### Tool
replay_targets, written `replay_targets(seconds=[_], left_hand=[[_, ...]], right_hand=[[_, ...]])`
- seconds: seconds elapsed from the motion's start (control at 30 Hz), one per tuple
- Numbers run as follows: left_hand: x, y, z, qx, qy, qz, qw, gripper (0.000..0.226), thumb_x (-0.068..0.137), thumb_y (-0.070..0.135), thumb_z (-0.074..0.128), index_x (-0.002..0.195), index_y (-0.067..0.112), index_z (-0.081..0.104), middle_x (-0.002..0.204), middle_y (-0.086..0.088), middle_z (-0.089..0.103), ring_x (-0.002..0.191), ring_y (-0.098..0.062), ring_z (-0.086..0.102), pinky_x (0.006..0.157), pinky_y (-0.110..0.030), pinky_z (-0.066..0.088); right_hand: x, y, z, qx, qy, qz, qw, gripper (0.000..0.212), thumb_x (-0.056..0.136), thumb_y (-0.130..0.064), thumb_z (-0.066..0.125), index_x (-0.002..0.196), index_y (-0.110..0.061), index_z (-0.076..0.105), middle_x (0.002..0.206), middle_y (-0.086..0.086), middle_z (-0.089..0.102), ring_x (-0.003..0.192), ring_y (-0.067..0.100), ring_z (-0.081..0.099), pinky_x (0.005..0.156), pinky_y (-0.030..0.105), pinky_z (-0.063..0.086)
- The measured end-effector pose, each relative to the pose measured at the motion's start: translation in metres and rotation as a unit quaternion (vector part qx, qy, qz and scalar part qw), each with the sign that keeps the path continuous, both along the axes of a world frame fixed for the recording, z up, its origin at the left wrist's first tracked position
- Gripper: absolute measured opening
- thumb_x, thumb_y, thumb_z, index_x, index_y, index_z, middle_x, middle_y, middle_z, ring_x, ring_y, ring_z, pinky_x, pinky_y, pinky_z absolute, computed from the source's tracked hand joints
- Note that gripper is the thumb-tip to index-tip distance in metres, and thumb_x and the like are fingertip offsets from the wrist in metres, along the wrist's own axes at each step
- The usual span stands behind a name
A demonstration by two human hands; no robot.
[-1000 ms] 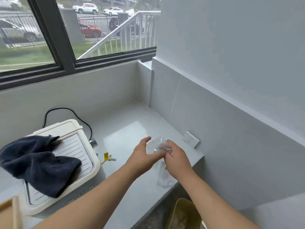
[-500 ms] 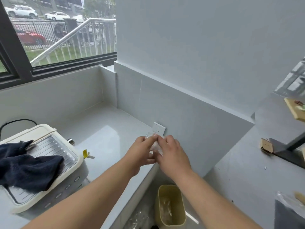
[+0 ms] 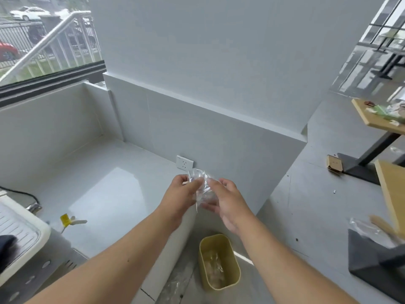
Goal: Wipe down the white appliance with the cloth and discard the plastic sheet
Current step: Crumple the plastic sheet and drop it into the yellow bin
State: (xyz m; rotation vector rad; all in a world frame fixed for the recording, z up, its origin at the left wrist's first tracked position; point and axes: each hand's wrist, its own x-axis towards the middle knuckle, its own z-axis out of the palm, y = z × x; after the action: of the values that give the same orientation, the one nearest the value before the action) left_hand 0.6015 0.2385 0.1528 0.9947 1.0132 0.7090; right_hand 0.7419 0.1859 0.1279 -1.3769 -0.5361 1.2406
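Note:
A crumpled clear plastic sheet (image 3: 202, 187) is bunched between my two hands above the counter's right end. My left hand (image 3: 180, 194) pinches its left side with the fingertips. My right hand (image 3: 228, 201) cups it from the right, fingers curled against it. Below them on the floor stands a yellow bin (image 3: 219, 261) with clear plastic inside. The white appliance (image 3: 22, 233) shows only its corner at the left edge, with a bit of the dark cloth (image 3: 5, 249) lying on it.
The grey counter (image 3: 105, 194) runs along the wall with a socket (image 3: 184, 164). A yellow-tagged clip (image 3: 68, 220) lies near the appliance. More clear plastic (image 3: 175, 288) lies on the floor left of the bin. Wooden tables (image 3: 377, 119) and a dark block (image 3: 377, 266) stand right.
My view has swung right and down, so the appliance and cloth slid to the left edge and the bin came into full view. My hands have bunched the sheet tighter.

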Motion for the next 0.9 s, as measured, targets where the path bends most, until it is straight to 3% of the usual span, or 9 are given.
replay_targets(seconds=[0.1, 0.17, 0.23, 0.33, 0.4, 0.47, 0.6, 0.73, 0.9], left_hand=[[0.024, 0.001, -0.013, 0.024, 0.062, -0.022, 0.998, 0.034, 0.095, 0.037, 0.076, 0.114, 0.015, 0.058, 0.106, -0.01, 0.075, 0.09, -0.028, 0.074, 0.083, -0.041, 0.055], [0.039, 0.003, -0.024, 0.047, 0.116, -0.033, 0.992, 0.031, 0.093, 0.041, 0.076, 0.107, 0.019, 0.06, 0.095, -0.003, 0.071, 0.072, -0.013, 0.066, 0.068, -0.028, 0.049], [0.053, 0.007, -0.035, 0.089, 0.201, -0.053, 0.974, 0.021, 0.095, 0.04, 0.072, 0.102, 0.023, 0.061, 0.088, 0.004, 0.07, 0.062, -0.004, 0.063, 0.058, -0.021, 0.046], [0.065, 0.019, -0.054, 0.158, 0.337, -0.105, 0.922, 0.028, 0.092, 0.048, 0.068, 0.103, 0.023, 0.06, 0.093, 0.006, 0.071, 0.083, -0.015, 0.068, 0.068, -0.034, 0.051], [0.066, 0.029, -0.068, 0.204, 0.418, -0.149, 0.873, 0.047, 0.087, 0.056, 0.069, 0.12, 0.023, 0.061, 0.116, 0.005, 0.069, 0.109, -0.023, 0.065, 0.086, -0.039, 0.054], [0.063, 0.037, -0.081, 0.238, 0.473, -0.173, 0.831, 0.074, 0.081, 0.069, 0.069, 0.141, 0.028, 0.054, 0.141, 0.005, 0.059, 0.131, -0.024, 0.053, 0.101, -0.041, 0.05], [0.057, 0.056, -0.114, 0.278, 0.538, -0.207, 0.768, 0.102, 0.074, 0.089, 0.059, 0.157, 0.034, 0.038, 0.169, 0.006, 0.033, 0.153, -0.025, 0.032, 0.12, -0.045, 0.036], [0.054, 0.073, -0.152, 0.293, 0.565, -0.227, 0.737, 0.1, 0.076, 0.085, 0.055, 0.16, 0.034, 0.031, 0.175, 0.0, 0.02, 0.16, -0.026, 0.02, 0.129, -0.049, 0.021], [0.049, 0.095, -0.197, 0.324, 0.594, -0.23, 0.699, 0.098, 0.081, 0.08, 0.053, 0.163, 0.034, 0.024, 0.177, -0.001, 0.012, 0.162, -0.029, 0.011, 0.13, -0.054, 0.014]], right_hand=[[0.027, 0.008, -0.008, -0.009, 0.009, -0.038, 0.999, 0.074, 0.068, -0.038, 0.086, 0.13, -0.02, 0.051, 0.119, 0.018, 0.071, 0.085, 0.028, 0.077, 0.078, 0.043, 0.064], [0.043, 0.015, -0.015, -0.028, -0.023, -0.039, 0.999, 0.063, 0.07, -0.033, 0.079, 0.128, -0.02, 0.056, 0.117, 0.013, 0.072, 0.087, 0.027, 0.076, 0.073, 0.038, 0.063], [0.057, 0.019, -0.024, -0.053, -0.117, -0.021, 0.992, 0.046, 0.072, -0.033, 0.074, 0.116, -0.032, 0.061, 0.113, 0.002, 0.072, 0.093, 0.021, 0.075, 0.068, 0.03, 0.061], [0.074, 0.024, -0.042, -0.072, -0.272, 0.028, 0.959, 0.027, 0.079, -0.037, 0.072, 0.103, -0.041, 0.058, 0.105, -0.016, 0.068, 0.089, 0.006, 0.069, 0.061, 0.012, 0.054], [0.084, 0.026, -0.057, -0.091, -0.351, 0.047, 0.931, 0.03, 0.084, -0.041, 0.072, 0.107, -0.044, 0.053, 0.102, -0.019, 0.066, 0.084, 0.0, 0.066, 0.052, 0.005, 0.044], [0.091, 0.028, -0.072, -0.109, -0.404, 0.06, 0.906, 0.036, 0.086, -0.042, 0.072, 0.109, -0.046, 0.044, 0.098, -0.017, 0.064, 0.077, -0.001, 0.063, 0.045, 0.006, 0.039], [0.098, 0.034, -0.104, -0.121, -0.471, 0.095, 0.869, 0.043, 0.088, -0.035, 0.067, 0.108, -0.049, 0.031, 0.089, -0.01, 0.061, 0.067, 0.004, 0.058, 0.043, 0.012, 0.033], [0.101, 0.037, -0.133, -0.118, -0.495, 0.146, 0.849, 0.039, 0.091, -0.024, 0.061, 0.114, -0.041, 0.035, 0.098, -0.002, 0.063, 0.08, 0.026, 0.063, 0.06, 0.035, 0.048], [0.108, 0.035, -0.171, -0.116, -0.518, 0.202, 0.823, 0.038, 0.098, -0.011, 0.053, 0.132, -0.029, 0.051, 0.12, 0.007, 0.067, 0.099, 0.036, 0.063, 0.083, 0.042, 0.052]])
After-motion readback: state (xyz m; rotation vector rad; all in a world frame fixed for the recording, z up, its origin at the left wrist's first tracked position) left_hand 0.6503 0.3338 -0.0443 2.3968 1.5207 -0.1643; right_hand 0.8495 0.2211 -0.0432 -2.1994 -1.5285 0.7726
